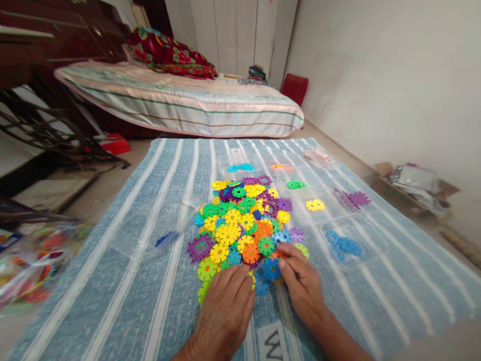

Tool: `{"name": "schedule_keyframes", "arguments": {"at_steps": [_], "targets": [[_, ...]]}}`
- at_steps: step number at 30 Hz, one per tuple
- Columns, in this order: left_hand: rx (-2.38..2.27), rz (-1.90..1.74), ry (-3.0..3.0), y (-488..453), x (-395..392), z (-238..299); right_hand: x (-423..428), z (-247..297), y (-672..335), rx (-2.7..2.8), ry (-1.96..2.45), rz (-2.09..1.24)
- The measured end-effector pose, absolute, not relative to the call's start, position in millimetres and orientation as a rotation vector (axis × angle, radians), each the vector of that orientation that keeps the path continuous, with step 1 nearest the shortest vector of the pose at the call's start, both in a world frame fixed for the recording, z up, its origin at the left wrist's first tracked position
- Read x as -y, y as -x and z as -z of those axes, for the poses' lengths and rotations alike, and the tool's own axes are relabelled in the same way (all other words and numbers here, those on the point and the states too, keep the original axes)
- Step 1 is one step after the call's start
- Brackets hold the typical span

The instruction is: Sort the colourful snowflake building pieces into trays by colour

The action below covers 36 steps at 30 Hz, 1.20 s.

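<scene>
A heap of flower-shaped plastic discs (227,234) in yellow, green, orange and blue, with purple square pieces (200,246) among them, covers the middle of the cloth. My left hand (227,306) lies palm down at the heap's near edge, fingers together and bent downward; its fingertips and anything under them are hidden. Beside its fingers shows the rim of a yellow disc. My right hand (303,286) reaches into the heap's near right side. Its thumb and index finger are apart, the thumb tip at the edge of a blue disc (271,269).
Clear trays to the right and back hold blue discs (344,245), purple squares (356,200), yellow discs (314,205), green discs (296,185), orange pieces (280,166) and light blue discs (241,168). At left, another clear tray holds dark blue pieces (167,239). Striped cloth (150,281) covers the table.
</scene>
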<state>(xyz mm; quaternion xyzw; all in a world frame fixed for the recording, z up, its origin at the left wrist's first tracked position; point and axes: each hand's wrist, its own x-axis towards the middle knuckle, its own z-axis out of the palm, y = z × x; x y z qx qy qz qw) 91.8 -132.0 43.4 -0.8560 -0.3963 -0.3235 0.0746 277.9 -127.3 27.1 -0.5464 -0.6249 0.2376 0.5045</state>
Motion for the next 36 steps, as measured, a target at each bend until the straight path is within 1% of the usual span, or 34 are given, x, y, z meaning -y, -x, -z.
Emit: {"name": "schedule_keyframes", "arguments": {"at_steps": [4,9,13,17,19,21,26,30,36], "targets": [[1.109,0.975,2.531,-89,128,-38,126,-35,-276,1.539,1.285,-0.506],[1.037,0.982,2.518,-87,124,-35,130,-52,-284,1.647,1.268,-0.279],[1.027,0.971,2.498,-85,123,-35,131,-71,-320,1.666,1.329,0.024],[1.028,0.947,2.498,-85,124,-37,125,-85,-376,1.61,1.445,0.438],[1.031,0.948,2.494,-86,124,-38,125,-87,-392,1.591,1.492,0.588],[1.029,0.96,2.488,-87,124,-40,128,-83,-391,1.627,1.49,0.568],[1.021,0.96,2.484,-87,123,-40,145,-62,-333,1.847,1.307,0.153],[1.02,0.943,2.494,-86,122,-38,147,-47,-291,1.956,1.248,-0.031],[0.906,0.931,2.506,-82,116,-34,128,-42,-274,1.896,1.674,-0.067]]}}
